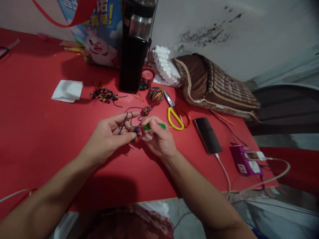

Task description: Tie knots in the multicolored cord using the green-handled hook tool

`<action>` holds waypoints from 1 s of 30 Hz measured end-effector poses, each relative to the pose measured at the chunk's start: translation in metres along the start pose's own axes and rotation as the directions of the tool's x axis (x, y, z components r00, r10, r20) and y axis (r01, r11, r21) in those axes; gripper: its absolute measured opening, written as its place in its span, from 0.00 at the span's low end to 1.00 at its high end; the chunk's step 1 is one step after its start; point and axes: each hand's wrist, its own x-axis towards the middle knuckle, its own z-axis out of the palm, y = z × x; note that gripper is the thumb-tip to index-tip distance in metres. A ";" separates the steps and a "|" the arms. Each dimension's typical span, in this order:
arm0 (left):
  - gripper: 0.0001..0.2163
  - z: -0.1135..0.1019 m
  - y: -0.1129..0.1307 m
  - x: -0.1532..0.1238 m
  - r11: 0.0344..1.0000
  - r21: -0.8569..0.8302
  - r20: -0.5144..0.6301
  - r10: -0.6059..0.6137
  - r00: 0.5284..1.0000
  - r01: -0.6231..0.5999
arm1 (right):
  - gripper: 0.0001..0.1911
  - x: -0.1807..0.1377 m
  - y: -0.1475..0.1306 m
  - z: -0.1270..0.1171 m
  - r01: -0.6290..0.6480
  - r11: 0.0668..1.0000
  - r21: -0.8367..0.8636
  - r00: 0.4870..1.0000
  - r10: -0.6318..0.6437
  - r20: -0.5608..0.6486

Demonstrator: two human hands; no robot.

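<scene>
Between thumb and fingers, my left hand (pixel 109 134) pinches a small multicoloured crochet piece (pixel 137 134). Dark yarn (pixel 124 121) loops over its raised index finger. My right hand (pixel 159 137) is closed around the green grip of a crochet hook (pixel 156 126), whose thin metal shaft reaches the top edge of the piece. Just beyond the hands lie a small tangle of yarn (pixel 146 111) and a multicoloured yarn ball (pixel 156 94). Finished-looking crocheted bits (pixel 104 95) with loose ends rest to the left. The hook's very tip is too small to make out.
Scissors (pixel 174 114) with yellow and red handles lie right of the yarn ball. A charging phone (pixel 207 135) and a purple power box (pixel 245 160) are farther right. Behind stand a dark phone (pixel 133 64), a steel flask (pixel 141 25) and a printed bag (pixel 99 43). White paper (pixel 67 90) lies left.
</scene>
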 end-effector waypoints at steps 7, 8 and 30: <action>0.29 -0.005 -0.001 0.004 0.998 -0.069 0.014 -0.011 1.000 0.012 | 0.05 -0.018 -0.009 0.006 0.341 0.752 -0.564 0.931 -0.353 0.093; 0.29 -0.006 -0.001 0.004 0.998 -0.070 0.014 0.001 1.000 0.000 | 0.06 -0.020 -0.010 0.006 0.323 0.748 -0.579 0.936 -0.343 0.080; 0.23 -0.003 0.008 -0.007 0.980 0.150 0.061 0.125 0.990 -0.133 | 0.19 0.003 -0.014 -0.014 -0.016 0.999 -0.032 0.993 0.019 0.118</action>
